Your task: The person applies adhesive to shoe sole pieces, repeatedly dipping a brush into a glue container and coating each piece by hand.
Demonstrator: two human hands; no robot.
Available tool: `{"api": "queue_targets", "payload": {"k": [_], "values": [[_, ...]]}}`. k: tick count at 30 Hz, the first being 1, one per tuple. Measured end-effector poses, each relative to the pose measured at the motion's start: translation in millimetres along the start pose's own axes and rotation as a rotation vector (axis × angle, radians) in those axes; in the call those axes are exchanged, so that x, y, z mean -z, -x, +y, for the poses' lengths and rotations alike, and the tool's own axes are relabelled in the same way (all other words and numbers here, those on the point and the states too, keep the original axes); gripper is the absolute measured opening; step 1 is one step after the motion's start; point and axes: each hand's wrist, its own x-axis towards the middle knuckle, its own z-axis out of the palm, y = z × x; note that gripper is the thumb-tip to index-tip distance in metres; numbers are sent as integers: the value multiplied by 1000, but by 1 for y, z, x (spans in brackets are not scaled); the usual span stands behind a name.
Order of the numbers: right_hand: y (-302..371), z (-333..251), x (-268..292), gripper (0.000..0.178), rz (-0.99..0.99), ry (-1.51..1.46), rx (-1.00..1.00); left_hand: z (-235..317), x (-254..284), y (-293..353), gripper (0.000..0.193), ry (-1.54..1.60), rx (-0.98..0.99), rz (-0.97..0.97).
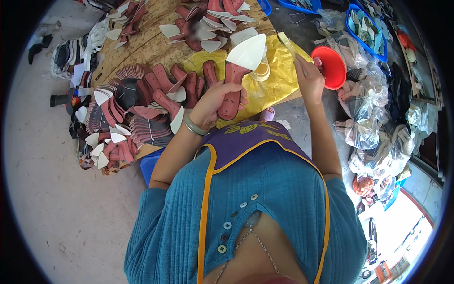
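My left hand (215, 99) grips a shoe insole (234, 73) by its dark red heel part, the thumb across it. The insole's white pointed front is directed up and away from me. To the right, my right hand (309, 80) is closed around a pale brush (286, 43), tilted toward the upper left and apart from the insole. A small white pot (261, 72) with cream-coloured contents stands between the hands, partly hidden by the insole. Beneath it, yellow plastic sheeting (279, 78) covers part of the wooden table (156, 57).
Stacked red and white insoles (163, 78) lie left of my hands, with more piles (208, 28) at the table's far side. A red bucket (336, 71) stands right of my right hand. Beyond are clear plastic bags (364, 113) and a blue basket (380, 49) of pieces.
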Motion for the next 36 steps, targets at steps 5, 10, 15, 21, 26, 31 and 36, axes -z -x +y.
{"api": "queue_targets", "payload": {"k": [5, 10, 15, 21, 26, 31, 36], "values": [[7, -64, 7, 17, -209, -48, 243, 6, -7, 1, 20, -16, -17, -4], [-15, -17, -1, 18, -67, 223, 62, 10, -12, 2, 21, -50, -34, -12], [-24, -17, 13, 17, 19, 60, 17, 11, -9, 3, 23, -23, -40, 14], [-2, -45, 4, 20, -85, -193, -118, 17, 3, 3, 35, 45, -86, 49], [24, 7, 4, 24, -736, 65, -419, 11, 47, 16, 44, 190, -121, 135], [53, 28, -45, 27, -846, 264, -279, -15, 47, 20, 45, 157, -178, 211], [60, 39, -76, 24, -851, 372, -120, -24, 42, 22, 38, 145, -145, 170]]}}
